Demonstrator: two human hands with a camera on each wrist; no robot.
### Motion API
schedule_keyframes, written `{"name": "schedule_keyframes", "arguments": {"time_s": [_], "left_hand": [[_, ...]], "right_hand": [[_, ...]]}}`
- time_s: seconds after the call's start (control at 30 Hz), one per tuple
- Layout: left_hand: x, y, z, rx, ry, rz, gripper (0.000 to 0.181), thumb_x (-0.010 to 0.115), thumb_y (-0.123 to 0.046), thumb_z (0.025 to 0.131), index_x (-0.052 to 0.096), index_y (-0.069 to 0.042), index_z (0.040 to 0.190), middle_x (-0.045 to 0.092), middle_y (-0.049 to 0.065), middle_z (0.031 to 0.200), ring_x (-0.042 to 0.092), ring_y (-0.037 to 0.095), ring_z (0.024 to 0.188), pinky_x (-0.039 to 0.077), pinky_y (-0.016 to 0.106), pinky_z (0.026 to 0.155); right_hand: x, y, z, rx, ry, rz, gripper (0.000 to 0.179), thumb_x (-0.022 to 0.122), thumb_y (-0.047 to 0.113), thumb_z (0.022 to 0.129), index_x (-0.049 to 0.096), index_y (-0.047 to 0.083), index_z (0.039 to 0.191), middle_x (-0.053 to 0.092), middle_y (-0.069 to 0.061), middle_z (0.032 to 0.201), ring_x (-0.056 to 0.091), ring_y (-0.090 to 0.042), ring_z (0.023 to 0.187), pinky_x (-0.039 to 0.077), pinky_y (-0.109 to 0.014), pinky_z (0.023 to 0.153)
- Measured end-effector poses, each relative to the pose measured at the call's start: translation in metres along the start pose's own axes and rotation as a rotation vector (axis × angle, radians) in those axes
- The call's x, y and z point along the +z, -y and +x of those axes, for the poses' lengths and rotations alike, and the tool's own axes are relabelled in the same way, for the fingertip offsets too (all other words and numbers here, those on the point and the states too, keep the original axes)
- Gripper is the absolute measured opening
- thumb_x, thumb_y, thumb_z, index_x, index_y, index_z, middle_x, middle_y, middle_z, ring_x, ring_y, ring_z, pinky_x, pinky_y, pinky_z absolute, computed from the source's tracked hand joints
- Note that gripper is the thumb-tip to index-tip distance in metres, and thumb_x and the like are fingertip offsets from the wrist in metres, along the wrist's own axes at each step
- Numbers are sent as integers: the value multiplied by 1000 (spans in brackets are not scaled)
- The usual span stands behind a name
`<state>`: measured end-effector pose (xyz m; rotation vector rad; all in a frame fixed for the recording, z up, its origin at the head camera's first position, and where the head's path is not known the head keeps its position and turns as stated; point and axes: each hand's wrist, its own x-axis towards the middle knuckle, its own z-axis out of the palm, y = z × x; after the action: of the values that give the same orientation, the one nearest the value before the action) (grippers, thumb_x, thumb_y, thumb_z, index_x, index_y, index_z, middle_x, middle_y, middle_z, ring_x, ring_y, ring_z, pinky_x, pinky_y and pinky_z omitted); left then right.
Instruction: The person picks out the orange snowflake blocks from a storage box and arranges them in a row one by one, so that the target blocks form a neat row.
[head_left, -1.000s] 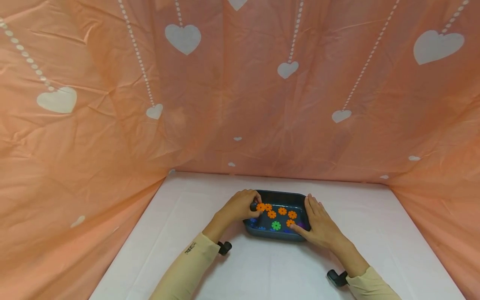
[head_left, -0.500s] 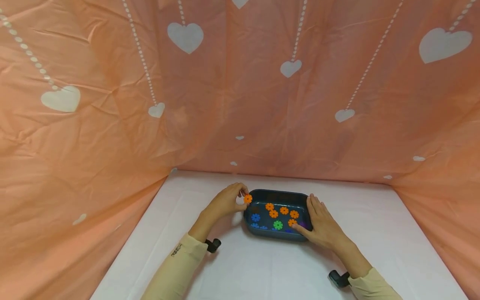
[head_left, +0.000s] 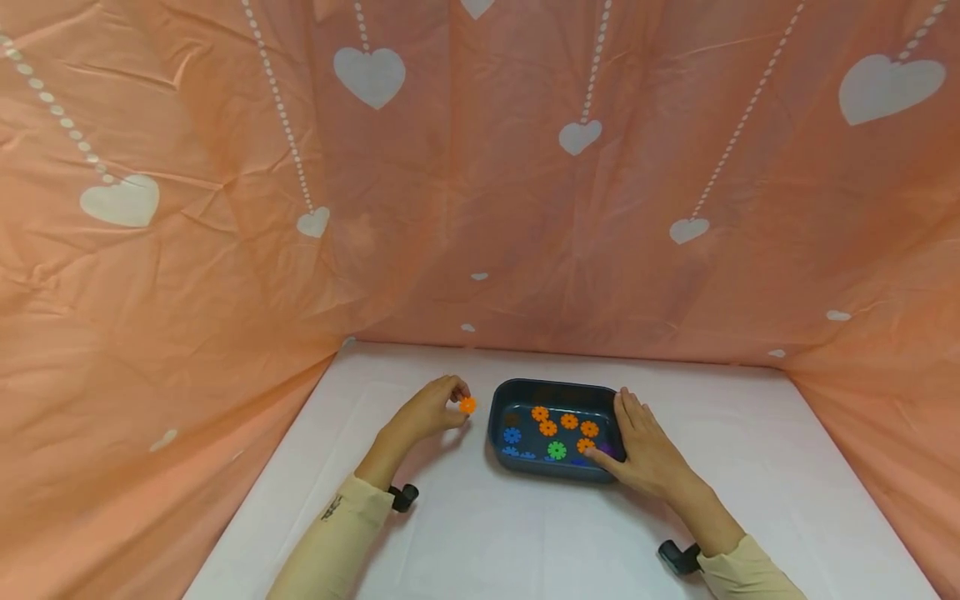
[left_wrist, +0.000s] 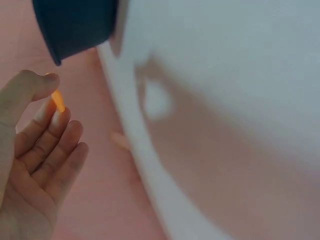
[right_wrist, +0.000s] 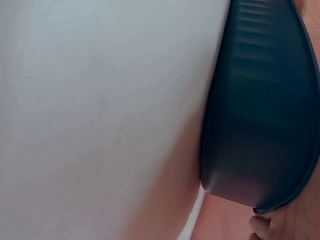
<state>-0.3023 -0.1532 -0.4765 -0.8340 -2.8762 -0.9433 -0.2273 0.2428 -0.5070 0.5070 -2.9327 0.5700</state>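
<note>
Nearest to the camera, before the tray, are two pale sleeves, the left sleeve (head_left: 333,533) and the right sleeve (head_left: 750,568), both cut off by the lower border. At each wrist sits a small black device (head_left: 405,497).

To the left of the tray, the left hand (head_left: 427,410) pinches an orange flower piece (head_left: 468,405) between thumb and fingers, above the counter (head_left: 480,533) and apart from the tray. The head view shows the piece's round face; the left wrist view shows it edge-on, with the other fingers loosely bent.

The right hand (head_left: 647,454) is at the right end of the dark blue tray (head_left: 551,472); its fingers are straight along that end and its thumb reaches over the rim. In the right wrist view this hand is mostly cut off, but the ridged outer wall of the tray appears there, which the head view does not show.

In the tray lie five orange pieces (head_left: 569,422), a green piece (head_left: 557,450) and a blue piece (head_left: 512,435). Some blue shapes (head_left: 528,456) are partly hidden behind the near wall, and something purple (head_left: 606,450) beside the right thumb is hard to make out.

Behind the tray hangs an orange cloth (head_left: 480,183) with white hearts (head_left: 370,77).
</note>
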Motion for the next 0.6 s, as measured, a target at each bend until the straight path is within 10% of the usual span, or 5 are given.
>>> {"name": "schedule_keyframes", "arguments": {"time_s": [0.6], "left_hand": [[17,14,-12,-83,92,214,30,92,-17,85,69,-13,104,65,-2,95,60,19,91,52,40,85]], "right_hand": [[-2,-1,1,-3,5,0,115,68,66,96,21,-14,164,17,-33,173,19,-49,160,18,-62,128]]}}
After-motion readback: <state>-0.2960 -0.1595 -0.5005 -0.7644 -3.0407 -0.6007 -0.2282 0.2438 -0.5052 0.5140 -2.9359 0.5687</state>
